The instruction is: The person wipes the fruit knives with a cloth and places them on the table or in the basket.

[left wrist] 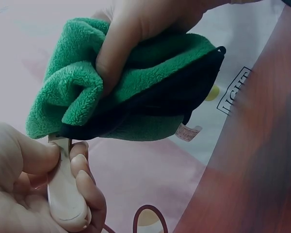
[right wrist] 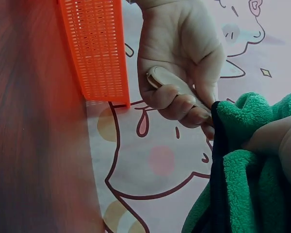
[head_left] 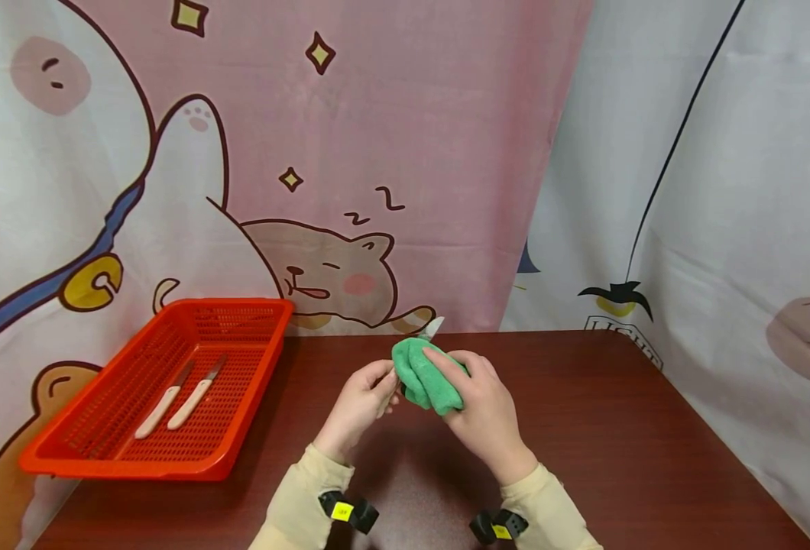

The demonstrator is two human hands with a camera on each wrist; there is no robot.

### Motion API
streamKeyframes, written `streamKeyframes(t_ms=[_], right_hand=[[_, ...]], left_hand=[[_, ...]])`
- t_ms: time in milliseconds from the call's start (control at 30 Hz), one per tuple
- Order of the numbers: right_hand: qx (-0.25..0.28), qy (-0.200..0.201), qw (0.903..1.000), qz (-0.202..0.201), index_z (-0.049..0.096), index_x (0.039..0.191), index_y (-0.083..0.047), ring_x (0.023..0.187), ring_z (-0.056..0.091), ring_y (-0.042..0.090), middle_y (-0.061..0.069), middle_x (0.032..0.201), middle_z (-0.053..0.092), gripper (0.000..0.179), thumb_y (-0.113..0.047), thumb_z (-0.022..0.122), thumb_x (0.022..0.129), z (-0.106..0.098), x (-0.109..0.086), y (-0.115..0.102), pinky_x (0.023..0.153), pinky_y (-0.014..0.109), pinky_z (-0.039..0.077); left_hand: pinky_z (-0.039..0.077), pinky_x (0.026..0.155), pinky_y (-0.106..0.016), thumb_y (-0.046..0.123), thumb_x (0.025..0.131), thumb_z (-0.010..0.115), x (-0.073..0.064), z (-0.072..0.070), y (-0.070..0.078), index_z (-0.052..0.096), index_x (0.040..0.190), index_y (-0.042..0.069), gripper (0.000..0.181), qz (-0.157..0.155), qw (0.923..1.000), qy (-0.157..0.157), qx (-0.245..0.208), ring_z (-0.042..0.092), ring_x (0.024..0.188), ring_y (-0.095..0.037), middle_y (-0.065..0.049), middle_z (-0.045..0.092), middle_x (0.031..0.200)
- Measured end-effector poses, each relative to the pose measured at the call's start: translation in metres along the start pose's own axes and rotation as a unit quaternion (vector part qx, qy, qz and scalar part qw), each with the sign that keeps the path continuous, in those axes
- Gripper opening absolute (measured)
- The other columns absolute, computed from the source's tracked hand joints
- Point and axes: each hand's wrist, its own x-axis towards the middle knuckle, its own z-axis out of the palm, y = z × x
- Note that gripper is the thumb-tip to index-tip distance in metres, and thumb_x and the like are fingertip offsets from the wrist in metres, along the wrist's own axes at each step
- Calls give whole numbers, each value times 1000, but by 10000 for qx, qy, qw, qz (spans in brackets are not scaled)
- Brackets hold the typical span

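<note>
My left hand grips the cream handle of a knife, fingers curled round it. A green cloth with a dark underside is folded about the knife just past the handle, hiding most or all of the blade. My right hand holds this cloth, thumb pressed into its folds in the left wrist view. A small white tag hangs from the cloth edge. In the head view a pale tip sticks out beyond the cloth; whether it is tag or blade I cannot tell.
An orange-red plastic basket stands at the left of the dark brown table. Two knives with pale handles lie inside it. Behind the table hangs a printed curtain, close to the far edge.
</note>
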Motion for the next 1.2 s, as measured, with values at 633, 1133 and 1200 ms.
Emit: streamKeyframes(t_ms=[633,1133,1200], right_hand=[[-177,139,9993,314,62,135,-22,103,56,34,13,112,60,82,6,87,63,-5,0,14,66,44,55],[-307,505,9953,774,62,135,-18,99,57,39,16,110,60,82,15,76,61,-20,3,31,77,51,50],[-323,561,9944,837,62,135,-17,98,56,39,16,110,60,81,14,76,62,-22,3,33,77,51,49]], left_hand=[[46,59,-26,9,100,58,-2,3,0,65,113,-4,20,130,9995,-138,257,53,68,-21,-18,62,83],[47,60,-28,11,99,59,-1,3,-1,68,107,0,16,47,9991,-207,379,53,71,-28,-23,61,85],[47,60,-28,12,99,60,-1,2,-1,68,107,-1,16,4,9992,-201,348,53,70,-26,-20,61,83]])
